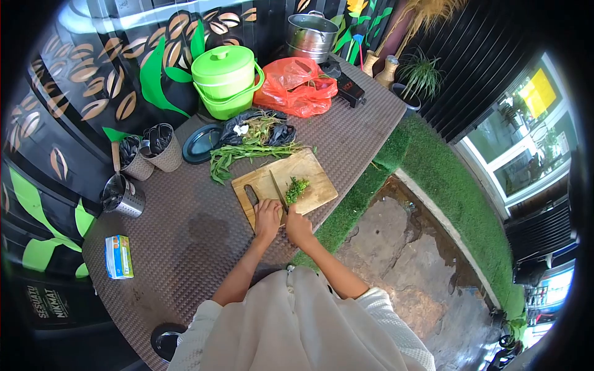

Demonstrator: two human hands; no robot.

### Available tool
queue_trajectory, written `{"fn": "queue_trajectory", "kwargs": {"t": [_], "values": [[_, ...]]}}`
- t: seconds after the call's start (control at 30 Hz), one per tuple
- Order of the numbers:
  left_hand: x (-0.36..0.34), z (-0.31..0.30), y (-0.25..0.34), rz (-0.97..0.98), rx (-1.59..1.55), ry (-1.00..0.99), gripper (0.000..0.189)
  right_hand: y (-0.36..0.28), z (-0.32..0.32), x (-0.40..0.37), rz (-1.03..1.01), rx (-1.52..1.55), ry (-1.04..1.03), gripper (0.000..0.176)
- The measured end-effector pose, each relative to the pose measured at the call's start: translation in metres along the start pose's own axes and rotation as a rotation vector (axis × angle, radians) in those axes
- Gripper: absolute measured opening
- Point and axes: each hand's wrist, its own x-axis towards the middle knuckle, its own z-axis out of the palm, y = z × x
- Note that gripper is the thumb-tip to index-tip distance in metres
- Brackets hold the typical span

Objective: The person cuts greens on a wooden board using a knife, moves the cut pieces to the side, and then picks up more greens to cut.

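A wooden cutting board (pixel 318 183) with a handle slot lies at an angle on the woven-texture table. My right hand (pixel 299 227) is wrapped round the handle of a knife (pixel 276 187), whose blade points away from me over the board. Right of the blade sits a small pile of chopped greens (pixel 297 188). My left hand (pixel 268 217) rests on the board's near left part, close beside the knife, fingers together; what is under them, if anything, is hidden. Long leafy stems (pixel 247 152) lie just beyond the board, next to a black plastic bag (pixel 281 134).
Behind stand a green lidded bucket (pixel 224 83), a red plastic bag (pixel 296 93), a steel pot (pixel 311 38) and a black device (pixel 350 90). A dark plate (pixel 201 143), utensil holders (pixel 162 148) and a small box (pixel 119 256) are leftward. The table edge (pixel 365 172) runs along the right.
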Motion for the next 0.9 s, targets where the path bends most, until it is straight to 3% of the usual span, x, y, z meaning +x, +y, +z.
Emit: {"fn": "queue_trajectory", "kwargs": {"t": [0.2, 0.5, 0.83, 0.9], "values": [[0.000, -0.001, 0.002, -0.013, 0.001, -0.005, 0.006, 0.009, -0.016, 0.007, -0.018, 0.049, -0.096, 0.034], [0.000, 0.000, -0.001, 0.028, 0.020, 0.016, 0.007, -0.006, 0.006, -0.008, 0.054, 0.024, 0.035, 0.036], [0.000, 0.000, 0.001, 0.128, 0.022, 0.064, 0.006, 0.008, -0.018, 0.005, -0.008, -0.036, -0.027, 0.045], [-0.001, 0.000, 0.001, 0.084, 0.004, 0.035, 0.008, 0.008, -0.027, 0.005, -0.035, -0.029, -0.045, 0.028]]}}
